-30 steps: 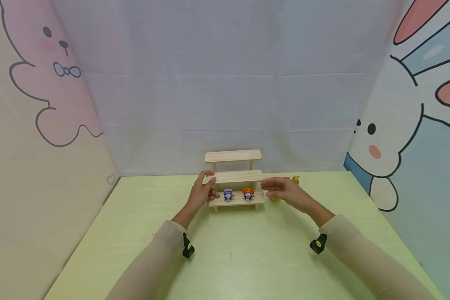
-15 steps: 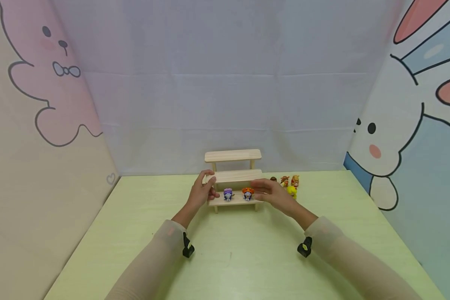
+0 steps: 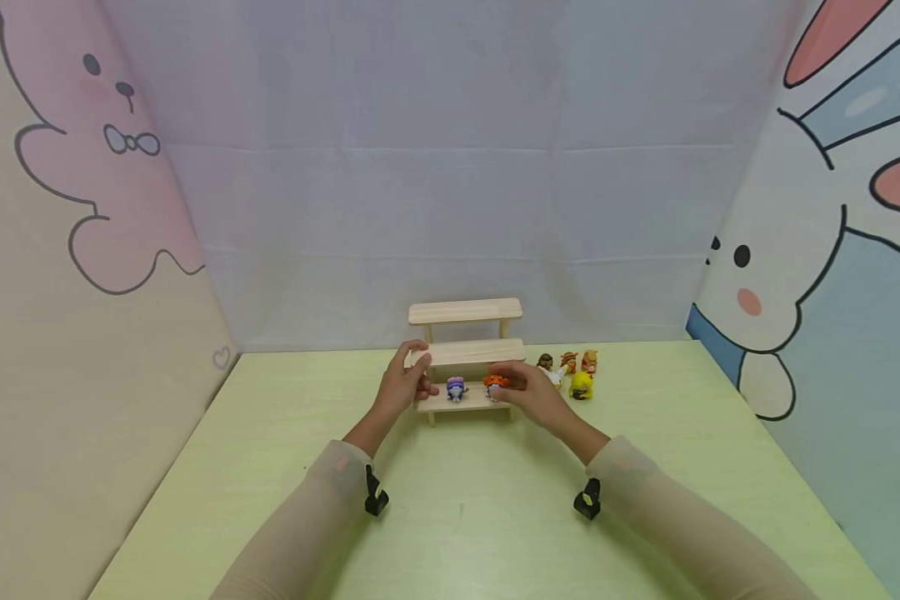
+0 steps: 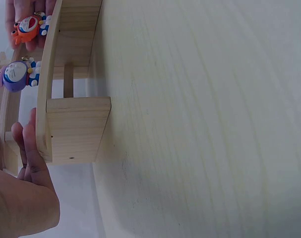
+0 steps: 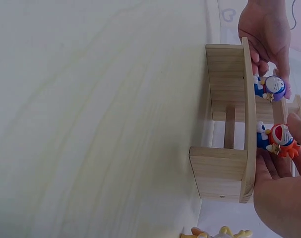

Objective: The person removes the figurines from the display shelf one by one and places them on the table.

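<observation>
A three-tier wooden display stand (image 3: 465, 311) stands near the back wall. My left hand (image 3: 402, 385) grips its left end at the middle tier, fingers behind and thumb in front. On the lowest tier stand two small cat figurines: one with a purple hat (image 3: 456, 388) at the left, one with an orange hat (image 5: 280, 136) at the right. My right hand (image 3: 532, 395) holds the orange-hatted one, thumb in front and fingers behind, partly hiding it in the head view. Both figurines are upright, and the purple-hatted one (image 4: 15, 76) sits beside my left fingers.
To the right of the stand, several more figurines are grouped on the pale green table (image 3: 435, 517), among them a yellow one (image 3: 581, 386) and a brown-topped one (image 3: 545, 361). A pale cloth wall (image 3: 450, 208) rises behind, with printed side walls at left and right.
My right hand has moved left from beside the stand to the orange-hatted figurine and closed around it, uncovering the group of figurines at the right. The left hand has stayed put.
</observation>
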Demonstrator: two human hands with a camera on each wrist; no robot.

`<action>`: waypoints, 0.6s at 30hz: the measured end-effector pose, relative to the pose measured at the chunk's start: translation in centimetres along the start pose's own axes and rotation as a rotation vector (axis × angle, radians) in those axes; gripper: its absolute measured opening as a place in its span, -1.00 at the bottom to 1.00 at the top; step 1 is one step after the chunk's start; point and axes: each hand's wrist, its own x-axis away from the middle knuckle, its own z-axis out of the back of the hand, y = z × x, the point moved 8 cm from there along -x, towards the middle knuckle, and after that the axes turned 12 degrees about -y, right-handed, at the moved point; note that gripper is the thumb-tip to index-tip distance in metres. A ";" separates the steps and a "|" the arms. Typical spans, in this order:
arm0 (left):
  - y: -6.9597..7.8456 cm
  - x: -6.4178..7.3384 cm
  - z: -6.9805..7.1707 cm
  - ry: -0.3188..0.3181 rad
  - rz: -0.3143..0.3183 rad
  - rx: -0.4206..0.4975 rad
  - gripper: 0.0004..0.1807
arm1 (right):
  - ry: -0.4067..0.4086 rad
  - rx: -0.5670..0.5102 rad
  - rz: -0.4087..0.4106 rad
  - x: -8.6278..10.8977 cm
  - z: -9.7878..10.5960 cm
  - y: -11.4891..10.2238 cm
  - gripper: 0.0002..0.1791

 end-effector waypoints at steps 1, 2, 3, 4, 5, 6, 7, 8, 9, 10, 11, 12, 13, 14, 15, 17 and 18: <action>0.0 0.0 0.0 -0.002 0.002 0.003 -0.47 | 0.009 0.007 0.001 0.0 0.0 0.0 -0.57; 0.0 0.0 0.0 -0.004 0.003 0.007 -0.47 | 0.016 0.015 0.000 0.0 -0.1 -0.1 -0.58; 0.0 0.1 0.0 -0.003 0.003 0.008 -0.47 | 0.024 0.024 -0.003 0.0 -0.1 -0.1 -0.60; 0.0 0.1 0.0 -0.001 0.003 0.009 -0.48 | 0.030 0.029 -0.006 0.0 -0.1 -0.1 -0.61; 0.0 0.1 0.0 0.003 0.000 0.007 -0.49 | 0.035 0.033 -0.011 0.0 -0.1 -0.1 -0.62; 0.0 0.1 0.0 0.009 -0.005 0.004 -0.50 | 0.039 0.037 -0.016 0.0 -0.1 -0.2 -0.62; 0.0 0.1 0.0 0.015 -0.011 0.000 -0.52 | 0.040 0.042 -0.020 0.0 -0.1 -0.2 -0.63; 0.1 0.1 0.0 0.019 -0.016 -0.006 -0.53 | 0.040 0.045 -0.026 0.0 -0.1 -0.2 -0.63; 0.1 0.1 0.0 0.017 -0.015 -0.010 -0.52 | 0.040 0.047 -0.029 0.1 -0.1 -0.3 -0.64; 0.1 0.1 0.0 0.016 -0.017 -0.013 -0.52 | 0.040 0.048 -0.027 0.1 0.0 -0.3 -0.64; 0.2 0.2 -0.1 0.015 -0.019 -0.016 -0.52 | 0.039 0.051 -0.023 0.2 0.0 -0.4 -0.64; 0.2 0.2 -0.1 0.013 -0.019 -0.017 -0.53 | 0.037 0.056 -0.019 0.3 0.0 -0.4 -0.64; 0.2 0.2 -0.1 0.012 -0.015 -0.018 -0.52 | 0.037 0.055 -0.017 0.4 0.1 -0.5 -0.64; 0.2 0.2 -0.1 0.011 -0.011 -0.020 -0.52 | 0.038 0.055 -0.016 0.5 0.1 -0.5 -0.63; 0.2 0.2 -0.1 0.011 -0.010 -0.020 -0.52 | 0.039 0.057 -0.013 0.6 0.2 -0.6 -0.63; 0.2 0.2 -0.1 0.022 -0.017 -0.026 -0.55 | 0.045 0.064 -0.015 0.8 0.3 -0.7 -0.62; 0.2 0.2 -0.1 0.024 -0.019 -0.026 -0.55 | 0.050 0.060 -0.021 0.8 0.4 -0.6 -0.62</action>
